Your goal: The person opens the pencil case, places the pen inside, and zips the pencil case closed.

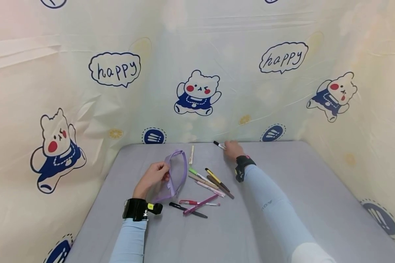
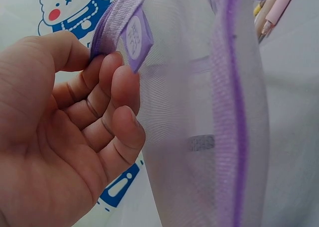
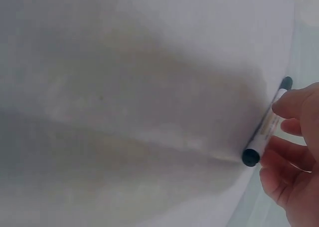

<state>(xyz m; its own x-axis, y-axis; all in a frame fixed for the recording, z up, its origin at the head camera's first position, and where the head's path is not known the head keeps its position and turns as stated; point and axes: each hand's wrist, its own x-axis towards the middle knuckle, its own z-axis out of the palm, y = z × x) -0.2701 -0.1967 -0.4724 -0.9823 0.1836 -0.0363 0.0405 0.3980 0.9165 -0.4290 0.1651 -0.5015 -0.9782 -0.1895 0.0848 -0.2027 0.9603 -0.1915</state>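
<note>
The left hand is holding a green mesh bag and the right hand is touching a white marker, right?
Not quite: the mesh bag is purple, not green, as the left wrist view shows. The left hand holds it, and the right hand touches a white marker.

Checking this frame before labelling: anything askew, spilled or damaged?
No spill or damage visible. Only mildly askew: the slim magenta pen lies crosswise over the slim red-and-pale pen and slim black pen, near the translucent purple mesh pouch, so those three pens look jumbled.
</note>
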